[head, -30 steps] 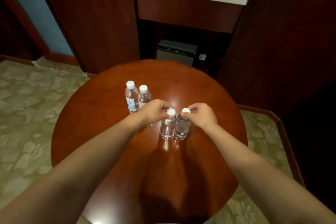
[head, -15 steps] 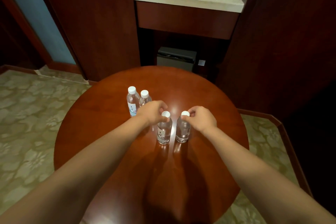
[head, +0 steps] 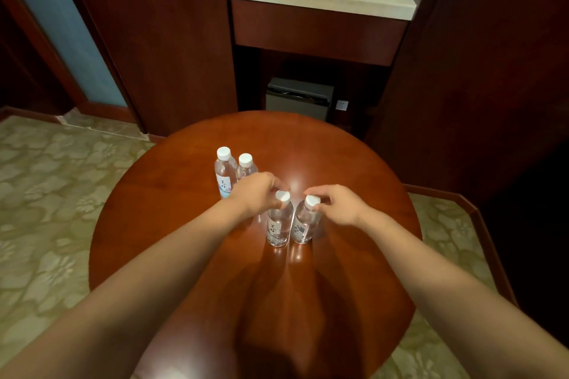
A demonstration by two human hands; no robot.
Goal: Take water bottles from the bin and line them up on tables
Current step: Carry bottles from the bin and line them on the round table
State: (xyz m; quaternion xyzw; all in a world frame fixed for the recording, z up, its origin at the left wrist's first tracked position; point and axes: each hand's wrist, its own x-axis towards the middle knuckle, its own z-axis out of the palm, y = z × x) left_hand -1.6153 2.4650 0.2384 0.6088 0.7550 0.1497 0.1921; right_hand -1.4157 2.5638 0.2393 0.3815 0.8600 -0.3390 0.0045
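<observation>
Four bottles stand on the round counter (head: 184,243). Left hand (head: 255,194) pinches near-left bottle (head: 279,224) cap, right hand (head: 341,206) pinches its neighbour (head: 304,224), likely squaring them beside the far pair (head: 234,172).

4 clear, white-capped water bottles (head: 279,220) stand upright on the round table (head: 172,224), in 2 side-by-side pairs.

Four capped water bottles are seen upright on the round wooden table (head: 184,240). The left hand (head: 257,192) is closed on the cap of the near-left bottle (head: 279,221), and the right hand (head: 338,204) on that of the near-right bottle (head: 305,223). The far pair (head: 234,171) is positioned just behind the left hand.
</observation>
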